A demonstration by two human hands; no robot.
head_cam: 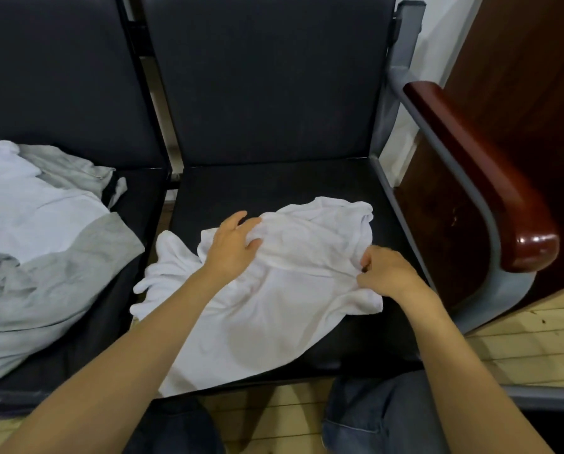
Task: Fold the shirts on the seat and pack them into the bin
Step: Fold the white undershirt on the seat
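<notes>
Lying crumpled on the black seat (274, 185), a white shirt (274, 306) is pinched at its right edge by the curled fingers of the right hand (388, 273). Just left of that pinch, the shirt's upper part is pressed by the left hand (231, 247), fingers loosely spread. 1 seat farther left, a heap of grey and white clothes (44, 240) is piled. A wooden armrest (490, 178) is seen to the right.

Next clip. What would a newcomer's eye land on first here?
The crumpled white shirt on the right dark seat, left hand resting on it and right hand pinching its right edge. Next, the heap of grey and white garments on the neighbouring seat at left, and the glossy red-brown armrest at right.
</notes>
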